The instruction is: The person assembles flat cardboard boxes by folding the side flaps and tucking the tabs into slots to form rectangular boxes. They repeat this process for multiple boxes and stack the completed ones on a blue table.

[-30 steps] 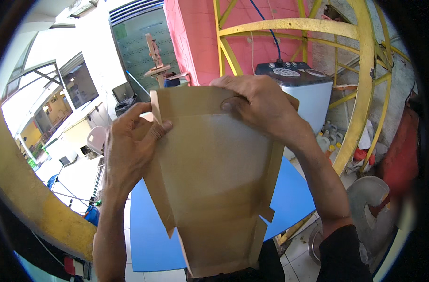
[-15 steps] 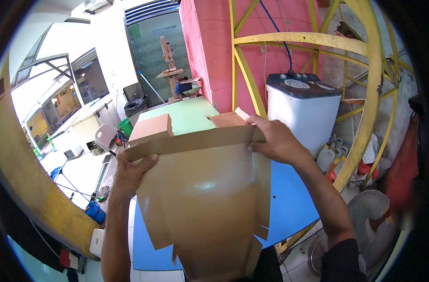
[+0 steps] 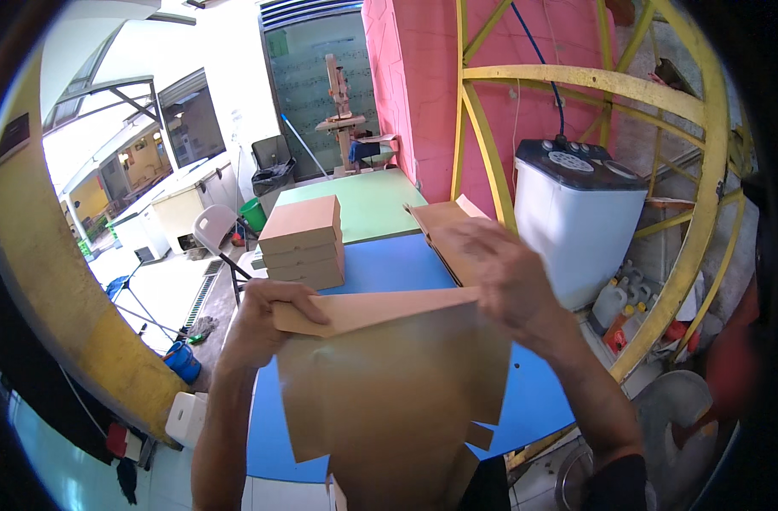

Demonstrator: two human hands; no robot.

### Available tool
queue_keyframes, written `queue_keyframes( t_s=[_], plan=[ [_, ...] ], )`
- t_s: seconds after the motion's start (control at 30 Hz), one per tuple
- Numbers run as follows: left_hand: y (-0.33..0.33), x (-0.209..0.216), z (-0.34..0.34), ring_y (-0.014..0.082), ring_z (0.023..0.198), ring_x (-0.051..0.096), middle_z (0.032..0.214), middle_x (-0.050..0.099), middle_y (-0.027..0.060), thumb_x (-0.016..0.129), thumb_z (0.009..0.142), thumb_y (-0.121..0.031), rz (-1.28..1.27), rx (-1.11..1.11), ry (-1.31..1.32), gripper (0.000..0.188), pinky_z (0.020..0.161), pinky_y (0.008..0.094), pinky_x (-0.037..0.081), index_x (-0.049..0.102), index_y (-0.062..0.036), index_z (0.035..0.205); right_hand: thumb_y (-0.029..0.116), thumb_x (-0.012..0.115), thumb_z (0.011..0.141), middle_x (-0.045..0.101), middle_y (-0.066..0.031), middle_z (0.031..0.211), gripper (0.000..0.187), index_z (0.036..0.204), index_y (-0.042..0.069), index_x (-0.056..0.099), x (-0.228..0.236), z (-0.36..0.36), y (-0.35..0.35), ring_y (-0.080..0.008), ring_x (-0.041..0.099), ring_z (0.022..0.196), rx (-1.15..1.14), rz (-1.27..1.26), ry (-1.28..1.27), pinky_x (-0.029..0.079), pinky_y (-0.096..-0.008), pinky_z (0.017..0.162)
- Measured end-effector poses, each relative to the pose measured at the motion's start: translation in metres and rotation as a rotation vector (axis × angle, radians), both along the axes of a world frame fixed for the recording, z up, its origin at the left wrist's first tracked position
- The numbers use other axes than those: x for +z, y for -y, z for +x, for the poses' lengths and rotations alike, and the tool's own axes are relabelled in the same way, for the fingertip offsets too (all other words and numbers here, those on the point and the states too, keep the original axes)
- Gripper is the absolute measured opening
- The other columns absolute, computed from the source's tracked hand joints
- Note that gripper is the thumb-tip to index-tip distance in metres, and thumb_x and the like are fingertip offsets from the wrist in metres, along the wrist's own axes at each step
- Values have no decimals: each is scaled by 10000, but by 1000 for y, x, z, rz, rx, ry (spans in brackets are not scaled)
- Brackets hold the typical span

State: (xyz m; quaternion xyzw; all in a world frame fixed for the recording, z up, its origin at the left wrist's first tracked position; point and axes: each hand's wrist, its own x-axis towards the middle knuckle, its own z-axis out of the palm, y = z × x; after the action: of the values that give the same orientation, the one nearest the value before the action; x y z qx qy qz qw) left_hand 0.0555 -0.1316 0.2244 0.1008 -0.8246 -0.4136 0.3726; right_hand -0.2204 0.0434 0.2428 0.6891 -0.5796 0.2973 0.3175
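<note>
A flat, die-cut cardboard box blank with a brown, slightly shiny inner face slants toward me over the blue table. Its far edge flap is folded up, showing a lighter tan side. My left hand is closed on the far left corner, thumb lying across the flap. At the far right corner, my right hand is slightly blurred, its fingers stretched out above the flap and its palm side against the corner. Beyond the blank stands a stack of folded cardboard boxes. Flat cardboard blanks lie behind my right hand.
A pale green tabletop adjoins the blue one. To the right stand a yellow metal frame, a white washing machine and several plastic jugs. Left are a folding chair, a blue bucket and a yellow pillar.
The far flap has tipped over, so its tan side now shows. My right hand's fingers have lifted from their pinch on the corner. The view has shifted, revealing more of the box stack.
</note>
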Motion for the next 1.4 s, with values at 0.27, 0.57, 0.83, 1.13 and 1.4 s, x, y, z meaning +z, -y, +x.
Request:
queue_keyframes(
  t_s=[0.27,0.57,0.83,1.13,1.4],
  plan=[
    [-46,36,-18,104,828,699,936,748,83,756,878,-61,89,-156,101,82,681,250,575,726,-53,954,251,651,949,694,-177,811,187,974,79,722,13,58,32,-352,672,765,328,630,471,510,-437,710],
    [-84,76,-1,384,856,674,845,693,203,630,951,-272,-501,159,730,232,785,469,525,729,-64,981,199,720,879,664,-121,744,113,905,92,695,-2,72,18,-343,650,641,371,226,183,511,-402,582],
    [-75,89,3,343,758,679,760,700,154,704,891,-231,-571,257,694,161,789,439,509,770,-85,874,113,706,867,679,-119,769,63,900,70,674,-1,53,14,-337,666,692,450,242,228,523,-396,612],
    [-56,110,25,210,738,679,782,730,102,739,900,-211,-484,444,663,177,818,377,505,780,-40,880,78,706,843,704,-151,796,76,913,51,706,-11,-16,-5,-346,686,733,323,378,328,535,-412,672],
    [65,69,95,38,556,470,622,543,-62,651,971,-301,-190,540,409,351,489,250,389,650,-36,741,212,620,986,741,-174,992,322,1203,-24,644,-20,-69,-12,-212,714,979,143,27,747,567,-357,824]
  ],
)
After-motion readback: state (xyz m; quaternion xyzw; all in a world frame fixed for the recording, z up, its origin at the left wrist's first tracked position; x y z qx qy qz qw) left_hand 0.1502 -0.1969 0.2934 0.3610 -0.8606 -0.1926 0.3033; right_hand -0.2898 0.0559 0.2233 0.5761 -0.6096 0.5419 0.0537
